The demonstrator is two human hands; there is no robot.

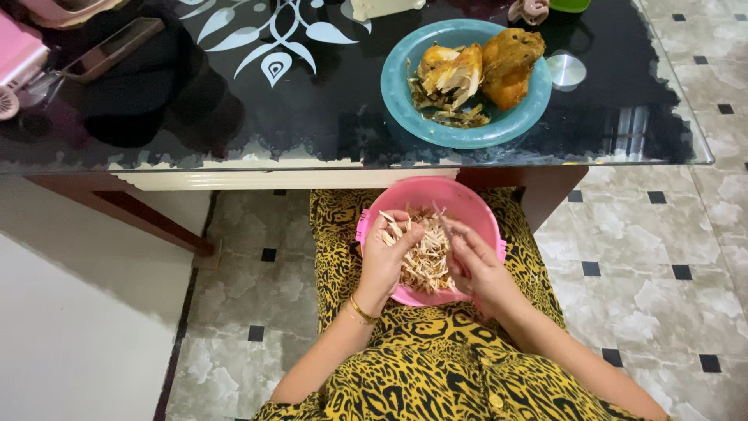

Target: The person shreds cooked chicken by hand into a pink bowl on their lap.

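Observation:
A pink bowl (460,196) rests on my lap, part-filled with pale shredded chicken (427,261). My left hand (386,257) reaches into the bowl from the left, its fingers on the shreds. My right hand (474,261) is over the bowl's right side, pinching a thin strip of chicken between fingers and thumb. On the black glass table (312,125) ahead sits a teal plate (405,105) with cooked chicken pieces (506,66), one torn open and showing white meat (452,74).
A small round metal lid (566,70) lies right of the teal plate. A phone (113,48) rests on a dark cloth at the table's left, beside pink items (15,58). The floor has pale tiles with small black squares (662,296). A table leg (148,222) slants at left.

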